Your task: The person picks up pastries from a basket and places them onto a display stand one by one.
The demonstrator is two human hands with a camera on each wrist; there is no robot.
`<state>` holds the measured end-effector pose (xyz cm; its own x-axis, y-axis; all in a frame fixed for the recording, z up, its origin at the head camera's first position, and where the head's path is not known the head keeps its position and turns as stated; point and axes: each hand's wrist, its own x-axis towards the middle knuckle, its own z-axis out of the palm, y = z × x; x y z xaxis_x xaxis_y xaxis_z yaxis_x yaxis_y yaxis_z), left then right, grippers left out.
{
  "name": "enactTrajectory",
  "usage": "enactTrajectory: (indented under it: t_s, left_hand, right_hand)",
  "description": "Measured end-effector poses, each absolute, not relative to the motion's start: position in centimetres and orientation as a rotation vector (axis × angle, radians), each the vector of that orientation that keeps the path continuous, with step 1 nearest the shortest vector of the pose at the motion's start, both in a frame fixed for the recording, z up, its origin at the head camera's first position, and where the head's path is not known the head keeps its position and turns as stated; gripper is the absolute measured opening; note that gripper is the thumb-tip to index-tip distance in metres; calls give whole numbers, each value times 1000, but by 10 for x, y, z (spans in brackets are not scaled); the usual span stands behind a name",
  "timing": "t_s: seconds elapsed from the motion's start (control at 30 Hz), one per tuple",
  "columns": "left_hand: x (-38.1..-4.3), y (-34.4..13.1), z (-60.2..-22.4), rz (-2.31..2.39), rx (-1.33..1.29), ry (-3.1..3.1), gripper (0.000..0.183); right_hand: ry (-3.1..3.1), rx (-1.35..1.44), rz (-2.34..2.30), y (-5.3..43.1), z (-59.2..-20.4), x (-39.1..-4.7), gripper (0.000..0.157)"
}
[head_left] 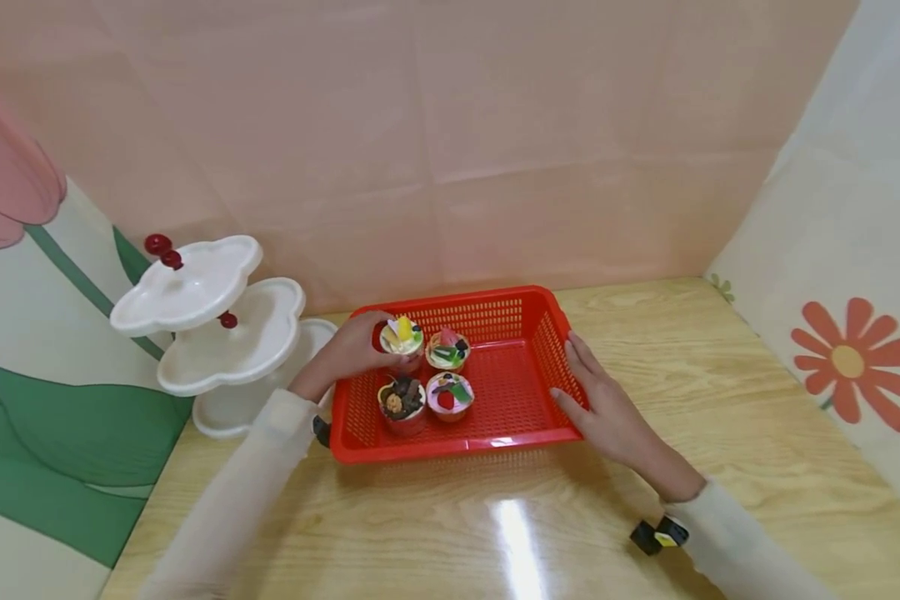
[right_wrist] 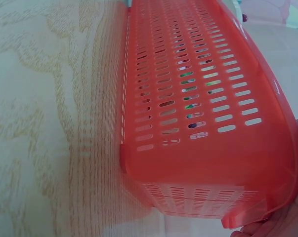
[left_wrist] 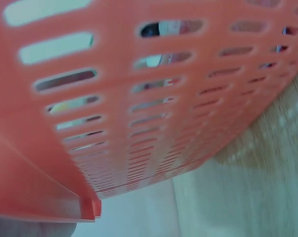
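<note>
A red plastic basket (head_left: 465, 450) with slotted walls stands on the wooden table. Inside its left half sit several decorated cupcakes. My left hand (head_left: 356, 343) reaches over the left wall and holds the cupcake with yellow topping (head_left: 402, 333) between thumb and fingers. Close by are a cupcake with a pink and green top (head_left: 448, 350), a chocolate-topped cupcake (head_left: 402, 400) and a cupcake with a lilac top (head_left: 450, 395). My right hand (head_left: 607, 408) grips the basket's right rim, thumb over the inner side. The left wrist view shows mostly slotted basket wall (left_wrist: 119, 118).
A white three-tier stand (head_left: 228, 350) with red knobs rises just left of the basket, beside my left forearm. The wooden tabletop (head_left: 390, 533) extends in front and to the right. A pink-covered wall (head_left: 495, 167) closes off the back.
</note>
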<state>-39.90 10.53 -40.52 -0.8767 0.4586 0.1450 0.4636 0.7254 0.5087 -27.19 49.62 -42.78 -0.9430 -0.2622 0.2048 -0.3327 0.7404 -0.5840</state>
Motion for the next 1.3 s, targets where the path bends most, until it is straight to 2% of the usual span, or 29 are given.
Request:
enactTrajectory:
  t_s: [0.27,0.5,1.3]
  left_hand:
    - [-397,98,-406,-1131,-598,-2860,74]
    - [-395,92,-404,-1386,-620,-2758,67]
    - [-374,86,-397,-1759,-450,-2536,67]
  right_hand:
    - [-2815,503,974,497,-429,-272,77]
    - [-2799,507,974,498,-429,-272,76]
    - [-2795,503,993,498,-433,-273,75]
